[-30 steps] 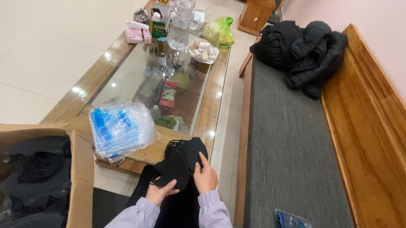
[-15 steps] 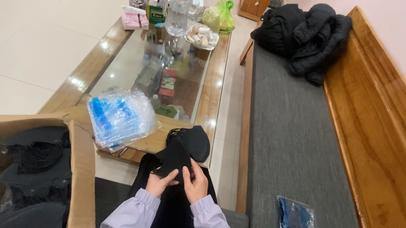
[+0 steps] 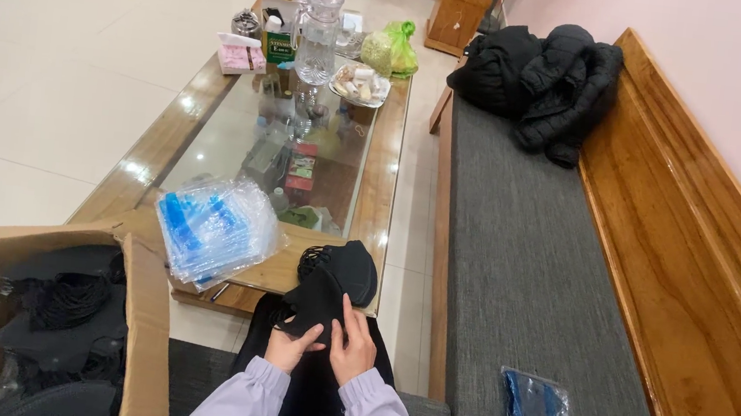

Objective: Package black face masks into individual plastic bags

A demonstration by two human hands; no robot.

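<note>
Head view: cardboard box (image 3: 140, 303) of black masks at left, clear bags (image 3: 217, 229) on the table (image 3: 381, 191); left hand (image 3: 291, 348) and right hand (image 3: 354, 348) both pinch a black mask (image 3: 320, 299) over the lap.

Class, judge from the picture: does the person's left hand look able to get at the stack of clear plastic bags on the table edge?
Probably yes. The left hand holds a black mask together with the right hand, but the stack of clear plastic bags lies just up and left of it, with nothing between them.
</note>
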